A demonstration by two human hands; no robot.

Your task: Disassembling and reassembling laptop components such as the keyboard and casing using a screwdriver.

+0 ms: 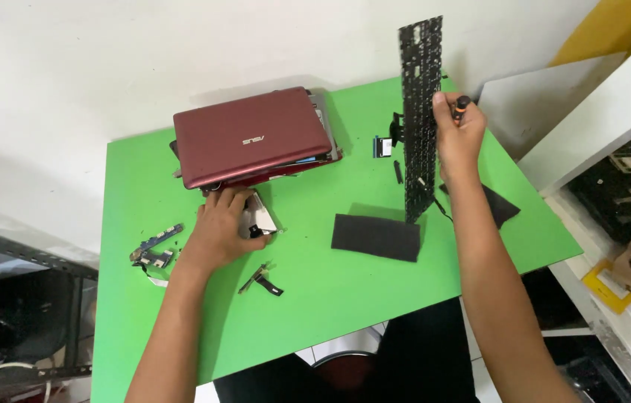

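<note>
- Green tabletop (315, 313) against a white wall; white shelving w/ clutter at my right.
- My right hand (459, 142) is clenched on a black keyboard panel (420, 89), held upright on end, lower edge touching or just above the table, next to a black foam pad (376, 236). Same fist also pinches a small screwdriver (462, 104) w/ orange collar.
- My left hand (220, 227) lies fingers-down on a small silver bracket part (262, 216), just in front of the closed maroon laptop (252, 138); can't tell if it grips or only presses.
- Loose bits: small circuit board (157, 246) near left edge, hinge-like strip (260, 278) mid-table, flat connector piece (382, 146) behind the panel.
- Risk 1: panel is thin and tall, held one-handed; I judge it could flex or tip, esp. w/ the driver crowding the grip.
- Risk 2: driver may slip out and drop onto the parts.
- Risk 3: a forearm sweep could knock the small pcs off the edge.
</note>
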